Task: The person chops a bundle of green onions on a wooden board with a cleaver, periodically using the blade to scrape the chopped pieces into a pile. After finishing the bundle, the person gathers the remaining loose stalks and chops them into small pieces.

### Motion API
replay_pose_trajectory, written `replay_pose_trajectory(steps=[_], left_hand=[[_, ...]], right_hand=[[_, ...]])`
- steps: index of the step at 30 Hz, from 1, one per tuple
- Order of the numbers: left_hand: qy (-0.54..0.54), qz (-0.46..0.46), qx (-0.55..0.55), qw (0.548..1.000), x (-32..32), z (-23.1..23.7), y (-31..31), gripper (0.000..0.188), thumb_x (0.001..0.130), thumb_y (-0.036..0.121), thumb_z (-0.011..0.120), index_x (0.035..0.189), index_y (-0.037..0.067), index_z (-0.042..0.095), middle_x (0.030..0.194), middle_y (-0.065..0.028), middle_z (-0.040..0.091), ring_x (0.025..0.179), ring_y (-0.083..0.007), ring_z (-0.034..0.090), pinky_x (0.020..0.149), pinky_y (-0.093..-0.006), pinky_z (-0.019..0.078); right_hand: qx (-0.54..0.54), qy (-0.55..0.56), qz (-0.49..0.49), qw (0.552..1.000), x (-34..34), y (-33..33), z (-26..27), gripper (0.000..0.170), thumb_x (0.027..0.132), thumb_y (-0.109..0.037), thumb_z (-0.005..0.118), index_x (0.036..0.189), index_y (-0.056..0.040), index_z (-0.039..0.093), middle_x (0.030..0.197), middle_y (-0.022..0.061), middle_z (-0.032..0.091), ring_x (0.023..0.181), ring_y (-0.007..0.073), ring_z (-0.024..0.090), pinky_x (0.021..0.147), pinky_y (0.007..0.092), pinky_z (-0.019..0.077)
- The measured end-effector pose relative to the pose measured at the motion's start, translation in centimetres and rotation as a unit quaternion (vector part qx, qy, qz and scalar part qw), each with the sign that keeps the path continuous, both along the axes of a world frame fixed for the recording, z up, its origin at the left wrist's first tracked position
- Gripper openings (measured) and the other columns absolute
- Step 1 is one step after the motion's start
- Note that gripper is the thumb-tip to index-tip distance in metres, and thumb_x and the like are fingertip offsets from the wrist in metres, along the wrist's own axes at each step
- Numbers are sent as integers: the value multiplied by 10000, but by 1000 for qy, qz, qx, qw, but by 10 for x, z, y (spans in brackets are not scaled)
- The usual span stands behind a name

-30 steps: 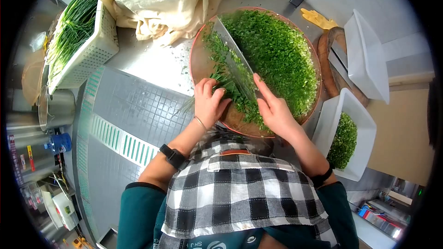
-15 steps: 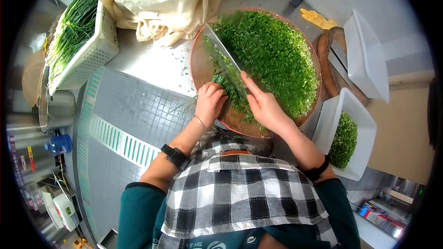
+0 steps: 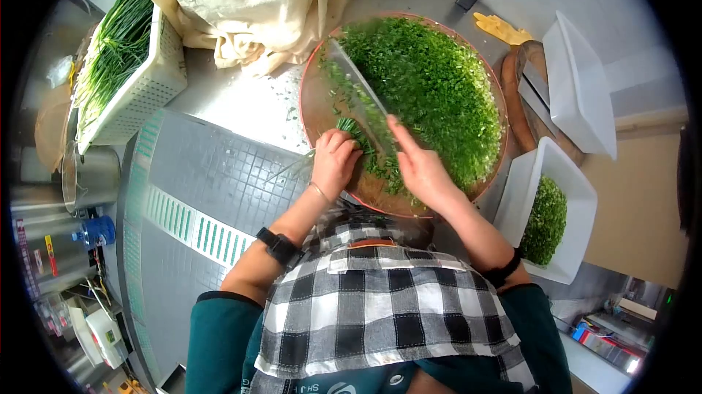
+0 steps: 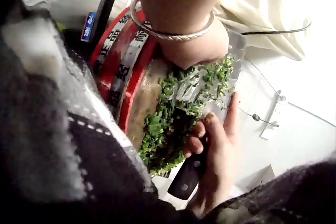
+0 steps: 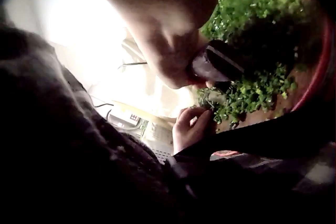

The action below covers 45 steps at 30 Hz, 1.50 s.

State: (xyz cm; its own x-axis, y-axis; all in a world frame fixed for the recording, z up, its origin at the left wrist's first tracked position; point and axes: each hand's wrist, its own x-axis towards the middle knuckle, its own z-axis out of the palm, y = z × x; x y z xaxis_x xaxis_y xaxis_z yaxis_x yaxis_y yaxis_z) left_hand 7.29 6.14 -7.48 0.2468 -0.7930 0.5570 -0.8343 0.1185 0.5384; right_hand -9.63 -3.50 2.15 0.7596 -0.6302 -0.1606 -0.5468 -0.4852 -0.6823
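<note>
My right hand [image 3: 430, 175] grips a cleaver [image 3: 357, 76], its index finger stretched along the blade. The black handle [image 4: 187, 175] shows below the curled fingers in the left wrist view. Close to the blade's left side, my left hand [image 3: 334, 158] holds down a bunch of green onions [image 3: 346, 128], fingers bent over it. Cut green bits cling to the blade and lie around it. A broad heap of chopped green onion [image 3: 431, 72] covers most of the round chopping board [image 3: 313, 105], to the right of the cleaver.
A white basket of whole green onions [image 3: 142, 94] stands at far left, near a cream cloth [image 3: 256, 14]. On the right are a white tub [image 3: 578, 226] with chopped greens, another white tub [image 3: 578, 87], a wooden board with a blade [image 3: 537, 98], and a yellow glove [image 3: 502, 29].
The cleaver and right hand have shifted left, towards the left hand. The left fingers, more spread a second ago, are now drawn together over the bunch. Little differs from half a second ago.
</note>
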Motion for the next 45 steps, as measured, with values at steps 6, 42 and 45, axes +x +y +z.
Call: replay_pose_trajectory(steps=[6,42,45], left_hand=[[-44,28,-11,999,-9,9,-16,286,647,85,718,886,60,563,1020,-106,538,1032,-334,482,842,-424,401],[-21,19,8,1000,0,21,13,434,645,73,723,1012,31,494,1084,-171,492,1007,-380,474,865,-454,406],[12,12,4,1000,7,3,8,342,651,43,708,940,25,525,1019,-153,526,959,-361,505,833,-434,431]], right_hand=[[46,23,1,999,-11,-2,7,663,887,-27,462,1465,-221,203,1007,255,609,584,334,599,603,353,473],[-45,-23,40,998,7,6,23,677,862,-32,443,1458,-244,201,674,249,593,603,410,597,555,495,460],[-53,-19,57,997,5,12,21,656,875,0,454,1454,-214,234,677,260,556,564,404,565,552,453,437]])
